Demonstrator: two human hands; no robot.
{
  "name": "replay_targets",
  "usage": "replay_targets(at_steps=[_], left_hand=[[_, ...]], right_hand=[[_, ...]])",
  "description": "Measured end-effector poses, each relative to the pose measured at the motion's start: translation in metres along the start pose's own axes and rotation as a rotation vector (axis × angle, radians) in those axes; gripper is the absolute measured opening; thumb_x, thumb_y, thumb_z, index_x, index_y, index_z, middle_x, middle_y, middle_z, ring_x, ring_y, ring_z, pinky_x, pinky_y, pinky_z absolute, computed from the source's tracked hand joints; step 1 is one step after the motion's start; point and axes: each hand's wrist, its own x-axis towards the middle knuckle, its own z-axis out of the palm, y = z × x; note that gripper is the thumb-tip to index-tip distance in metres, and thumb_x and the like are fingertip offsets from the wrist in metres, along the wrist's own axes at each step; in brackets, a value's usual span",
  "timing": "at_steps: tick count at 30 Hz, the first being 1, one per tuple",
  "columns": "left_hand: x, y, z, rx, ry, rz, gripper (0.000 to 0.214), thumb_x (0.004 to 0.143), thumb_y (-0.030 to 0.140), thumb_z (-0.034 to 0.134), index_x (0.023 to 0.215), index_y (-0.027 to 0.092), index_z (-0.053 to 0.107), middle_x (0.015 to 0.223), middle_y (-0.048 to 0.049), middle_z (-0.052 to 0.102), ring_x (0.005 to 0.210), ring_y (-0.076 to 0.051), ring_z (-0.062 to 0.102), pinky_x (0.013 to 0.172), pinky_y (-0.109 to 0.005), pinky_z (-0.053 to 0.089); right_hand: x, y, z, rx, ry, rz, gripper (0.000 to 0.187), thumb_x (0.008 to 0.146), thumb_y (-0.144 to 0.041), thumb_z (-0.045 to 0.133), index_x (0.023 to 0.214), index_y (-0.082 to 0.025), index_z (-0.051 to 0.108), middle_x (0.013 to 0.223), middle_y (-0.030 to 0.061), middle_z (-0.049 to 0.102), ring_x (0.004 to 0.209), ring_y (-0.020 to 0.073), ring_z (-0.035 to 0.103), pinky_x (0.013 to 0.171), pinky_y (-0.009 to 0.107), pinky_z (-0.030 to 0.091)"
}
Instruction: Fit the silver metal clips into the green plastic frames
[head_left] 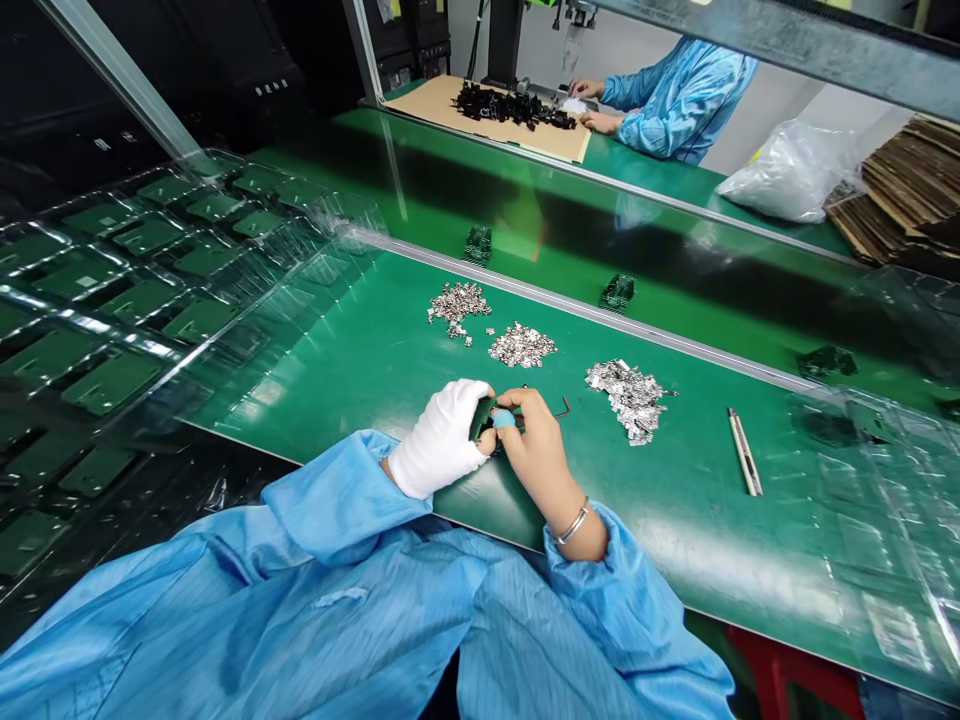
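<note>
My left hand (446, 440), in a white glove with bare fingertips, is closed around a small green circuit board (482, 417) near the table's front edge. My right hand (534, 440), bare with a blue cover on one finger, pinches at the board's right side. Whatever may lie between the right fingertips is hidden. Just beyond that hand is a small bent hex key (564, 407), partly covered. Past my hands lie a pile of small metal parts (523, 345), a second metal pile (459, 303) and a heap of flat silver pieces (632, 398).
Clear plastic trays with green boards (112, 380) stand at the left; more clear trays (877, 520) are at the right. A utility knife (744, 452) lies on the green table. Behind a transparent divider (585, 300), a co-worker's hands (600, 122) are beside black parts (517, 105).
</note>
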Motion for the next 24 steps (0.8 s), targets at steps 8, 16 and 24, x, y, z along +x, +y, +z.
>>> replay_targets(at_steps=[8, 16, 24], left_hand=[[-0.003, -0.012, -0.005, -0.390, -0.154, -0.120, 0.032, 0.077, 0.020, 0.047, 0.108, 0.016, 0.051, 0.105, -0.0085, 0.061, 0.100, -0.022, 0.058, 0.091, -0.037, 0.047], [0.006, -0.017, -0.009, -0.342, -0.243, -0.248, 0.011, 0.071, 0.017, 0.047, 0.080, 0.018, 0.054, 0.079, -0.0019, 0.061, 0.075, -0.019, 0.058, 0.067, -0.032, 0.045], [0.003, -0.023, -0.010, -0.356, -0.191, -0.235, 0.017, 0.075, 0.017, 0.044, 0.087, 0.018, 0.056, 0.086, -0.0034, 0.064, 0.083, -0.020, 0.061, 0.076, -0.035, 0.049]], right_hand=[[0.007, -0.006, -0.001, -0.141, -0.135, 0.005, 0.031, 0.068, -0.005, 0.045, 0.095, -0.020, 0.054, 0.094, 0.0071, 0.062, 0.093, 0.0221, 0.057, 0.084, 0.037, 0.047], [0.013, -0.023, 0.004, -0.340, -0.292, 0.010, 0.029, 0.072, -0.004, 0.044, 0.095, -0.018, 0.055, 0.096, 0.0094, 0.062, 0.092, 0.0239, 0.056, 0.082, 0.039, 0.047], [0.025, -0.015, -0.005, -0.171, -0.309, 0.032, 0.022, 0.077, -0.008, 0.046, 0.093, -0.019, 0.057, 0.093, 0.0051, 0.064, 0.086, 0.0185, 0.058, 0.079, 0.031, 0.046]])
